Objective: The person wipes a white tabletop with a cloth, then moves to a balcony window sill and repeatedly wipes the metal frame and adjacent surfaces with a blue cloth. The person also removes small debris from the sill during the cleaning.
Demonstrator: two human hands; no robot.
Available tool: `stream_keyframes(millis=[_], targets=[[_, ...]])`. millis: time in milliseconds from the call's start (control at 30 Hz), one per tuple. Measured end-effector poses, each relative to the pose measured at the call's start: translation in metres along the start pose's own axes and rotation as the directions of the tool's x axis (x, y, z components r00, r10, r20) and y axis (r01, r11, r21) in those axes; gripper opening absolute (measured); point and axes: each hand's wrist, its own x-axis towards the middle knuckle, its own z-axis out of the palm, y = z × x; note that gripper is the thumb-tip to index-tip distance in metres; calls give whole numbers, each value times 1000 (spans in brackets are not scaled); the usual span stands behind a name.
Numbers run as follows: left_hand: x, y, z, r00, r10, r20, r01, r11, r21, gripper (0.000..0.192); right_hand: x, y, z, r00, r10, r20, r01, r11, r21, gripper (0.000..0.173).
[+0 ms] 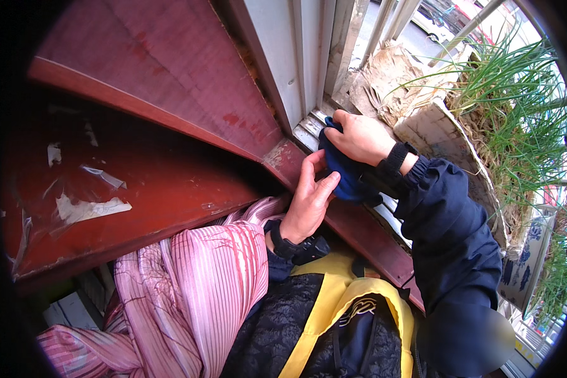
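A dark blue cloth (341, 165) is bunched over the metal window track (308, 133), at the corner of the window frame. My right hand (361, 138) pinches its upper end between thumb and curled fingers. Close by on the left, my left hand (308, 204) has its thumb and fingers apart, with the fingertips at the cloth's edge. Whether they press on it is hard to see. Black bands circle both wrists, and the left one carries a small black device (312, 250). Part of the track is hidden under the cloth and my right forearm.
Outside the track stands a worn white planter (446, 137) of green shoots, beside torn cardboard (387, 85) and metal bars (468, 33). At left are a reddish-brown shelf (170, 203) with torn paper scraps (92, 208) and a sloping panel (170, 71). A pink striped curtain (217, 264) hangs below.
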Motion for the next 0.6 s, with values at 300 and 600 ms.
stream_keyframes(millis=[300,600], targets=[[8,5,-3,991,89,-104,-88,996,20,46,16,-5,27,940,-186,-285,178,982,-55,20],[8,8,-8,989,65,-132,-62,998,29,44,18,2,24,956,-287,-67,286,958,-22,28]])
